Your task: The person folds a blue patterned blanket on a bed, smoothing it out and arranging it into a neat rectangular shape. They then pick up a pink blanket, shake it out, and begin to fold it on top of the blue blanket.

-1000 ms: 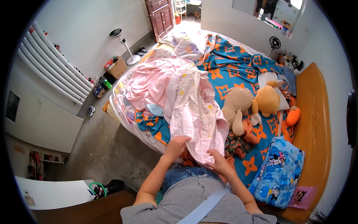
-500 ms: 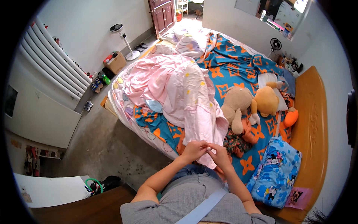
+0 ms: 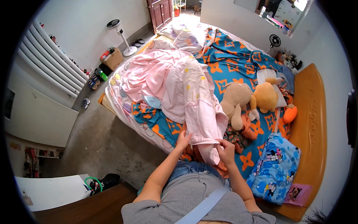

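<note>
A pale pink duvet cover (image 3: 203,118), with yellow spots on part of it, lies bunched over the bed and hangs down in front of me. At its near edge, my right hand (image 3: 226,151) is closed in a pinch on the pink cloth. Against the cover's left side rests my left hand (image 3: 182,141), its fingers stretched out and its thumb apart from them. Under the cover spreads a teal sheet with orange shapes (image 3: 220,69). A light brown plush toy (image 3: 236,99) lies to the right of the cloth.
An orange-yellow plush toy (image 3: 265,98) and a blue patterned bundle (image 3: 275,168) lie near the wooden headboard (image 3: 311,123). A standing fan (image 3: 122,35), a cardboard box (image 3: 113,59) and shoes (image 3: 93,83) stand along the left wall. A dark wooden surface (image 3: 87,203) is at lower left.
My hands, close together over the cloth before, have parted. The left has moved left and up to the cover's side; the right has shifted slightly right, pinching its near edge.
</note>
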Available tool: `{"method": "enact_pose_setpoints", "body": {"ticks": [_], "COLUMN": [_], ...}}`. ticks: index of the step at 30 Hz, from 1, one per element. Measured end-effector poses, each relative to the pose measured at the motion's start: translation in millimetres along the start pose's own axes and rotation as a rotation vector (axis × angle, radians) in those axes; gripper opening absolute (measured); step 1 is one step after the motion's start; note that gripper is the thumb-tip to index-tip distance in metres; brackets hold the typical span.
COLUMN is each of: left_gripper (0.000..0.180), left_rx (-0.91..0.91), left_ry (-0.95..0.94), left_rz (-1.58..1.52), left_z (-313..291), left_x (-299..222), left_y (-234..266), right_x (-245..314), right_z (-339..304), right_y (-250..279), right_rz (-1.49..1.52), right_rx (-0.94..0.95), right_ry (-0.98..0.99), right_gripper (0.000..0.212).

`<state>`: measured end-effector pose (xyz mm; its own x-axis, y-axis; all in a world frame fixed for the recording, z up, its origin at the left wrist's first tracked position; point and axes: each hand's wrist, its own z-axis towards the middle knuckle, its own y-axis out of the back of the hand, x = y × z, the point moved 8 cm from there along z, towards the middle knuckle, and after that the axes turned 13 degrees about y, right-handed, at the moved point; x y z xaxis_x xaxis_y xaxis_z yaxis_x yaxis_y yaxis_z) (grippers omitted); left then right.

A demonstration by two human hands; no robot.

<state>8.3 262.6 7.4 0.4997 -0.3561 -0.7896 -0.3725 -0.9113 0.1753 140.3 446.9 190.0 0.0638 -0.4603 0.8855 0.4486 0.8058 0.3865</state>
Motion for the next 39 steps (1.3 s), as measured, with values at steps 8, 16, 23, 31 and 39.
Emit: {"method": "enact_pose_setpoints", "body": {"ticks": [8,16,23,31,39], "left_gripper": [0.069,0.039,0.038,0.033,0.027], "left_rx": [0.224,0.239,0.024,-0.072,-0.026], "left_ry": [0.594,0.378,-0.054,-0.302,-0.569], "left_rz": [-0.643,-0.844,-0.633,-0.461,-0.029], "left_z": [5,13,-9,-54,-126], "left_x": [44,32,-43,-120,-185], "left_y": [-27,-1,64,64,26], "right_x": [26,28,21,-9,-5], "right_z": [0,1,-3,-16,-17], "right_y": [-7,-9,-10,-23,-34], "right_rz": [0.102,0.072,-0.083,-0.077,-0.132], "right_rx": [0.026,0.013,0.066,0.165,0.344], "right_ry": [-0.001,-0.016,0.03,-0.083,-0.014], "right_gripper": [0.014,0.014,0.013,0.016,0.035]}}
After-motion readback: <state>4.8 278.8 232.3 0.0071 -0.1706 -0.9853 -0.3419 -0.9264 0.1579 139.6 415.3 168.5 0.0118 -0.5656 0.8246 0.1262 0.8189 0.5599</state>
